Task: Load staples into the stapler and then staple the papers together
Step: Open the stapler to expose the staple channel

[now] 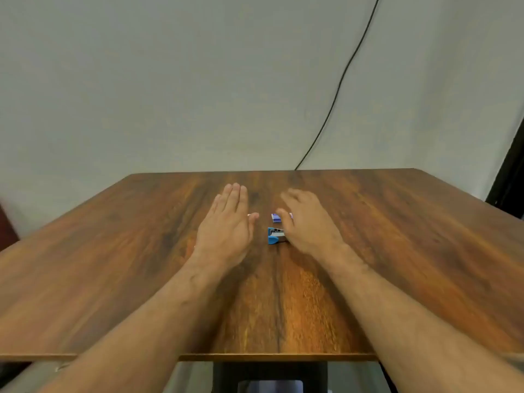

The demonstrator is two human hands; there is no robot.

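Brown wood surface (368, 251) filling the lower half of the frame, with dark streaks running along it. Two bare arms reaching in from the bottom edge toward the middle.

Left hand (226, 222) lying just left of the middle, palm down, fingers straight and close together, thumb poking out to the right. Grip released, holding nothing. Tiny bit of white peeking out by the thumb, too small to tell what.

Right hand (306, 222) sitting just right of the middle, fingers loosely bent and spread, hovering over or touching two little things. Hard to tell if touching. Grip looking loose, not closing round anything that shows.

Blue stapler (274, 236) lying on the wood in the middle of the frame, right against the inner edge of the right hand, partly hidden under it. Small blue and white staple box (276, 217) lying just above the stapler in the frame, also partly hidden by the right hand's fingers. Both sitting in the gap between the two hands, closer to the right one.

Pale grey wall (170, 80) filling the upper half. Thin black cable (344, 75) hanging down the wall from the upper right to the far edge of the wood. Dark strip (507, 177) showing at the right edge.
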